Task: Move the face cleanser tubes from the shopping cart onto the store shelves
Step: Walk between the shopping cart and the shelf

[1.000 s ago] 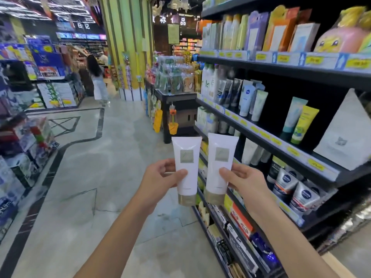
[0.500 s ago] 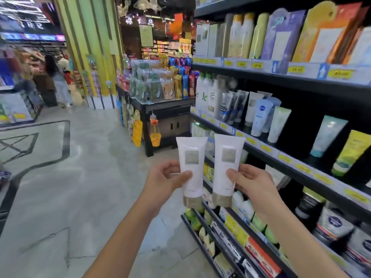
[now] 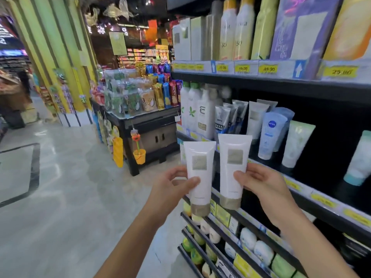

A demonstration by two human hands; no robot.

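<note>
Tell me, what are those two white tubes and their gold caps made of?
Left tube and right tube: probably soft plastic, matte white, with flat crimped top edges. Caps: likely harder plastic, dull metallic-gold finish; blur leaves it open.

One wide-angle view, worn on the person's head, faces forward and slightly down a shop aisle. The shelves (image 3: pixel 261 83) run close by at 3 o'clock. The left hand (image 3: pixel 170 189) and right hand (image 3: pixel 265 185) sit very near, at 6 o'clock.
</note>
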